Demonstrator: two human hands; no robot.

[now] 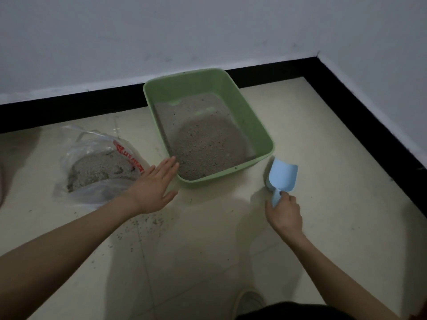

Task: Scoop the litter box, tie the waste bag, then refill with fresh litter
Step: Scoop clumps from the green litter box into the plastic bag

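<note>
**Head view: scoop in your right hand, left hand flat by the box**

Head view showed the green litter box (256,125) sitting on the tiled floor (323,204), its far end near the black skirting (69,107). Grey litter (208,144) lay inside, piled thicker at the near end; patches of green bottom showed through at the far end.

Your right hand (285,214) gripped the handle of the blue scoop (283,174), fingers curled around it. The scoop pointed up and away from you, just beside the box's near right corner, apart from the rim. I couldn't tell whether it touched the floor.

Your left hand (154,188) was released, fingers straight and together, palm down, holding nothing. Its fingertips reached the box's near left corner; contact couldn't be confirmed.

Left of the box, a clear plastic bag (97,162) with red print lay open on the floor, holding a heap of grey litter. Your left wrist crossed in front of its right edge. Loose granules (147,222) were scattered on the tile under your left forearm.
</note>
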